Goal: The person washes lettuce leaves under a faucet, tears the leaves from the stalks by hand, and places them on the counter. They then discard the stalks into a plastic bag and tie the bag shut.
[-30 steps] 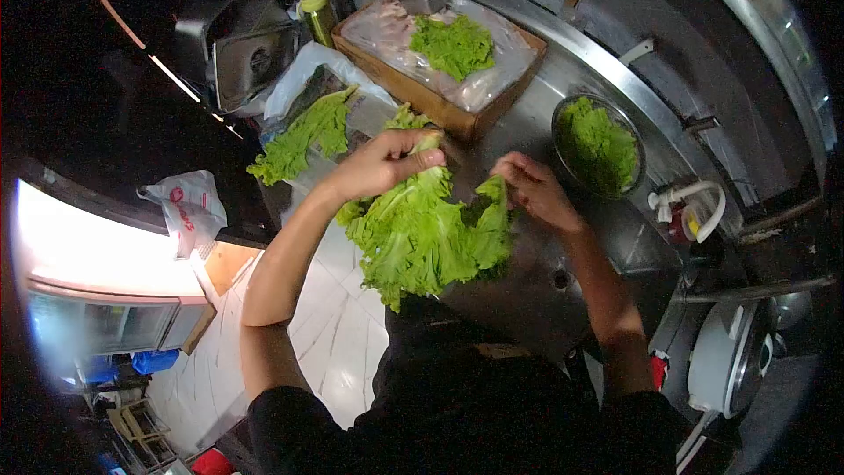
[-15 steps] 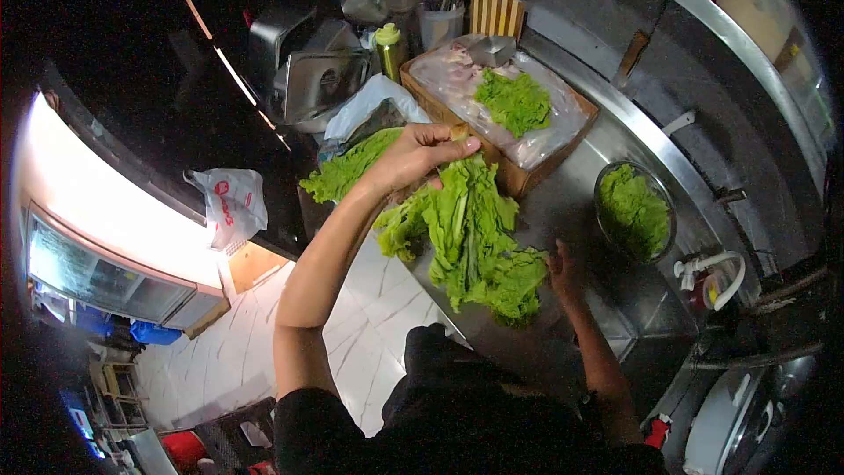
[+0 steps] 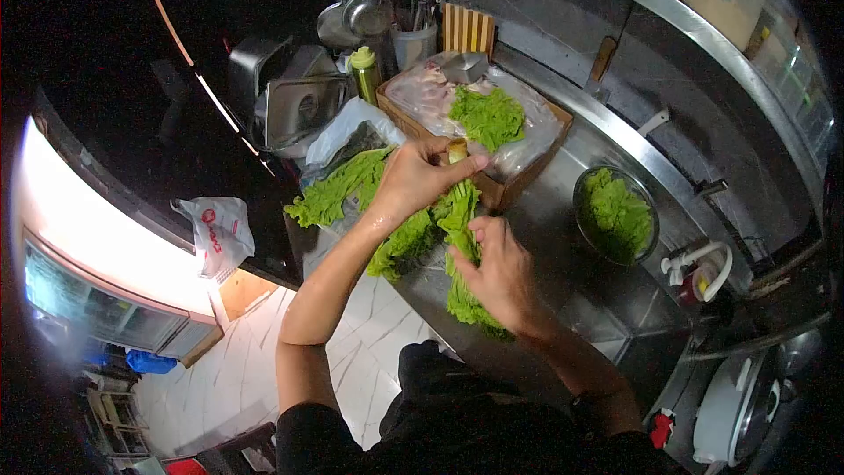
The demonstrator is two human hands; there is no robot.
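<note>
My left hand (image 3: 422,178) pinches a head of green leaf lettuce (image 3: 459,202) by its pale, browned stem end, and the leaves hang down over the metal counter. My right hand (image 3: 503,277) is curled against the right side of these hanging leaves, thumb and fingers around their edge. More lettuce leaves (image 3: 338,192) lie to the left, partly behind my left forearm. Beyond my hands, a loose lettuce piece (image 3: 488,117) rests on a plastic-lined cardboard box (image 3: 527,161) that holds pale, pinkish contents. On the right, a round bowl (image 3: 652,242) contains torn lettuce.
A white faucet (image 3: 703,264) stands at the right by the sink. Along the back are a green-capped bottle (image 3: 363,75), metal pans (image 3: 303,110), a striped board (image 3: 469,29) and a knife (image 3: 601,62) on the wall rail. A white plastic bag (image 3: 220,229) hangs at the left.
My right hand has come up and left from beside the lettuce onto its hanging leaves. The bunch now looks narrower and turned. My left hand still holds the stem end.
</note>
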